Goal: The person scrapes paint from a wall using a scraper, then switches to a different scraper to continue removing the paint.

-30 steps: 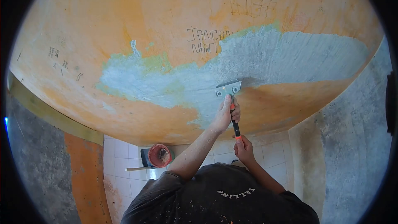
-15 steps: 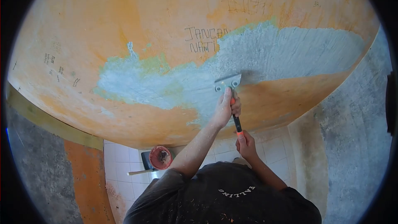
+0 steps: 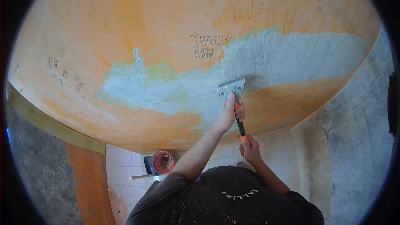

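A long-handled wall scraper with a wide metal blade and a black and orange handle rests against the wall. My left hand is closed around it just below the blade, thumb pointing up toward the metal. Lower down, my right hand grips the end of the handle. The blade is at the lower edge of a bare grey-blue patch, where the orange paint is gone. Orange paint remains above and below this patch.
On the tiled floor to the left stands a red bucket with residue inside. Beside it lie a dark tray-like object and a pale stick. A grey wall rises at the right. Handwriting marks the orange paint.
The view has shifted slightly, so the wall and bucket sit a little lower and further right. Both hands keep their grip, and the blade has barely moved against the wall.
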A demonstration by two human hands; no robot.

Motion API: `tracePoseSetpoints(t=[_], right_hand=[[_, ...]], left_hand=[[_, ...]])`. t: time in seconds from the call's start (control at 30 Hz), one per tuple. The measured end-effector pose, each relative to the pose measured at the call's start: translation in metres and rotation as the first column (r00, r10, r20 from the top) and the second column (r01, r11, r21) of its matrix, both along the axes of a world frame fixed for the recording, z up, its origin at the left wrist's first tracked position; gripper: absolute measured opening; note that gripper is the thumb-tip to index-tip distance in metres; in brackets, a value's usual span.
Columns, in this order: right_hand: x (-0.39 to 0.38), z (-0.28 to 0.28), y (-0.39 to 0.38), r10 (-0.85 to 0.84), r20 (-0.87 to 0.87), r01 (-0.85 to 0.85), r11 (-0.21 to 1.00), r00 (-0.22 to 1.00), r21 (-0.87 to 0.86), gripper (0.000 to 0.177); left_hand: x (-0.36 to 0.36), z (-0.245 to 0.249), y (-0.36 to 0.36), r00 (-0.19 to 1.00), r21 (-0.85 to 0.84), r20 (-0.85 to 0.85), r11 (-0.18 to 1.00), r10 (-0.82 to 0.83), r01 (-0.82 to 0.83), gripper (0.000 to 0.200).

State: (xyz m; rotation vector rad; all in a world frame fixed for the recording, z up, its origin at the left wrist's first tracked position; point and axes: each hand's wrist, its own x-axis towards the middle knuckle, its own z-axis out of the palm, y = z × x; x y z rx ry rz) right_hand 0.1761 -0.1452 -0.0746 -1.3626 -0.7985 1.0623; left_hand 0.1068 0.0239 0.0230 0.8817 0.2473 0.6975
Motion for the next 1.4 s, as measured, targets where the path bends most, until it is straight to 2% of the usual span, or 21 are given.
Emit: tracePoseSetpoints(t=[0.07,0.13,0.2,0.37,0.43,0.53,0.6,0.77,0.83,0.9,1.0,1.1,1.13,1.2,1.3,1.37,1.4], right_hand=[[0.001,-0.009,-0.006,0.031,-0.046,-0.031,1.000,0.998,-0.003,0.035],[-0.001,-0.005,-0.004,0.063,-0.095,-0.064,0.998,0.993,-0.012,0.036],[-0.003,0.000,0.002,0.046,-0.064,-0.043,0.998,0.997,0.047,0.038],[0.004,-0.005,-0.003,0.054,-0.079,-0.052,0.998,0.995,0.020,0.040],[0.003,0.003,0.000,0.061,-0.074,-0.060,0.998,0.995,0.013,0.040],[-0.003,0.022,0.007,0.038,-0.041,-0.038,0.999,0.998,0.020,0.040],[-0.006,0.031,0.010,0.024,-0.039,-0.021,0.997,0.999,0.072,0.038],[-0.003,-0.002,-0.002,0.019,-0.030,-0.018,0.999,0.999,0.033,0.035],[-0.005,0.001,0.000,0.019,-0.032,-0.018,1.000,0.999,0.013,0.034],[-0.006,0.007,-0.001,-0.026,-0.026,0.026,1.000,0.999,-0.001,0.033],[-0.003,0.011,-0.006,-0.028,-0.035,0.028,1.000,0.999,-0.008,0.033],[0.001,-0.002,-0.011,-0.022,-0.052,0.021,1.000,0.998,-0.021,0.033],[0.000,0.000,-0.009,-0.024,-0.050,0.024,1.000,0.998,-0.017,0.033],[-0.006,0.008,-0.004,-0.037,0.022,0.037,0.999,0.999,0.002,0.034],[-0.007,0.027,0.007,-0.064,0.011,0.063,0.996,0.998,0.069,0.034],[0.000,0.012,0.000,-0.062,0.045,0.060,0.997,0.997,0.052,0.034],[0.000,0.005,-0.003,-0.062,0.083,0.059,0.998,0.995,0.035,0.034]], left_hand=[[0.001,-0.020,-0.001,0.999,-0.012,-0.029,1.000,-0.013,0.013,0.047],[-0.001,-0.010,-0.001,0.998,-0.031,-0.061,0.999,-0.025,0.023,0.047],[-0.002,0.002,0.005,0.997,0.079,-0.077,0.997,0.009,-0.003,0.047],[0.000,-0.012,0.003,0.998,0.058,-0.060,0.998,-0.010,0.013,0.046],[-0.001,-0.001,0.001,0.998,0.029,-0.068,0.999,-0.013,0.015,0.045],[-0.003,0.016,0.009,0.999,0.069,-0.036,0.998,0.001,0.001,0.045],[-0.003,0.020,0.015,0.999,0.153,-0.036,0.988,-0.014,0.019,0.046],[-0.004,-0.008,0.004,0.997,0.052,-0.079,0.998,-0.027,0.031,0.047],[-0.004,-0.003,0.005,0.994,0.021,-0.102,0.999,-0.029,0.031,0.047],[-0.005,0.001,0.005,0.997,0.065,-0.071,0.997,-0.033,0.038,0.046],[-0.003,0.002,0.002,0.999,0.022,-0.035,0.999,-0.034,0.035,0.046],[0.002,-0.018,-0.004,0.997,-0.040,-0.066,0.998,-0.040,0.037,0.047],[0.002,-0.017,-0.001,0.997,-0.036,-0.065,0.999,-0.042,0.039,0.047],[0.000,-0.012,0.005,0.998,0.083,-0.055,0.996,-0.030,0.035,0.047],[-0.002,0.022,0.010,0.997,0.154,-0.081,0.988,-0.010,0.023,0.047],[0.001,0.009,0.008,0.998,0.144,-0.051,0.989,-0.025,0.032,0.047],[0.002,-0.005,0.004,0.997,0.086,-0.064,0.996,-0.032,0.038,0.047]])
